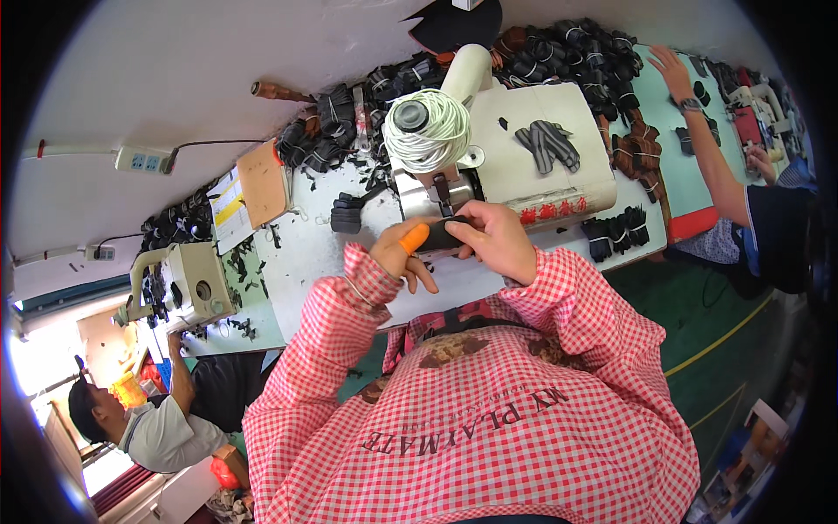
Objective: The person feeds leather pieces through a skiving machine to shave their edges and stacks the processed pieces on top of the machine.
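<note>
My left hand (397, 252), an orange cover on one finger, pinches the left end of a small black piece (443, 236); its other fingers hang loosely below. Thumb and fingers of my right hand (504, 239) grip the same piece from the right. It looks like a flat strip, partly covered by my fingers. Both hands are close in front of the working head of a cream machine (594, 185), which carries a coil of pale cord (449, 131). Left of my hands lies a small stack of dark strips (346, 212).
Dark grey strips (550, 146) lie on the machine's flat top. Bundles of tied black pieces (541, 57) pile along the wall, with brown bundles (637, 148) to the right. A cardboard piece (262, 185) rests at left. Co-workers sit on both sides; one arm (717, 162) reaches in at right.
</note>
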`<state>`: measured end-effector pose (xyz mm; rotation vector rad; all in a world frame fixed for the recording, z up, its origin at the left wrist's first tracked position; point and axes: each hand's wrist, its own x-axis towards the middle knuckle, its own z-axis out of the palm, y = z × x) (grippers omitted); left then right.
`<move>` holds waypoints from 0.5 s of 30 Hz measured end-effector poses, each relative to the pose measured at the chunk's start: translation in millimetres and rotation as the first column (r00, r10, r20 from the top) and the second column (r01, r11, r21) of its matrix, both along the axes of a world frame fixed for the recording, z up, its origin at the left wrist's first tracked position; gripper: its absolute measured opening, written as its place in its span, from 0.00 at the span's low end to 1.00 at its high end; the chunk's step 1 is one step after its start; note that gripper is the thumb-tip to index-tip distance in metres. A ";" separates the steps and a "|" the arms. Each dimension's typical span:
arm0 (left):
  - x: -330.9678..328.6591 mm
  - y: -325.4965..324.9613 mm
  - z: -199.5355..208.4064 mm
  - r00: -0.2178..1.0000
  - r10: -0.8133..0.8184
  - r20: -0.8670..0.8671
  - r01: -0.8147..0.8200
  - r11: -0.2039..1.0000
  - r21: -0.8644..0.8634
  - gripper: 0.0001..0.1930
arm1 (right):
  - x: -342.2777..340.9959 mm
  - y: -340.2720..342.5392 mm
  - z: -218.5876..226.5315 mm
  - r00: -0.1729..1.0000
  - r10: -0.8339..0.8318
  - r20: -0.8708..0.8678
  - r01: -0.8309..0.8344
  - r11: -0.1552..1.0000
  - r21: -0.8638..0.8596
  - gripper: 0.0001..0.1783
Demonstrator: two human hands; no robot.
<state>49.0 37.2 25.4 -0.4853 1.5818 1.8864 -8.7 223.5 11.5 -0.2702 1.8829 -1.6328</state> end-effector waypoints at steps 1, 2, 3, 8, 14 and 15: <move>-4.1 -4.2 5.1 1.000 -0.012 0.021 0.011 0.999 0.036 0.21 | -2.5 -0.5 0.6 1.000 0.000 -0.002 0.000 1.000 0.000 0.11; -8.7 -12.0 3.3 1.000 -0.013 0.020 0.012 0.999 0.036 0.21 | -5.8 -1.1 1.1 0.995 0.093 0.035 -0.093 0.995 0.020 0.13; -13.9 -20.8 -0.6 0.994 -0.087 0.061 0.088 0.996 -0.009 0.21 | -9.0 -1.5 1.3 0.980 0.183 0.074 -0.186 0.982 0.036 0.16; -35.6 -28.3 4.7 0.980 -0.090 0.175 0.153 0.909 -0.387 0.19 | -25.5 5.7 -7.0 0.934 0.147 -0.324 -0.099 0.982 0.161 0.11; -52.0 -15.9 1.4 0.975 -0.074 0.210 0.102 0.987 -0.128 0.17 | -31.5 -1.6 -16.7 0.708 0.208 -0.675 0.094 0.919 0.382 0.11; -53.0 -16.9 3.5 0.973 -0.086 0.213 0.126 0.976 -0.180 0.17 | -33.3 1.7 -15.8 0.711 0.204 -0.673 0.100 0.918 0.385 0.11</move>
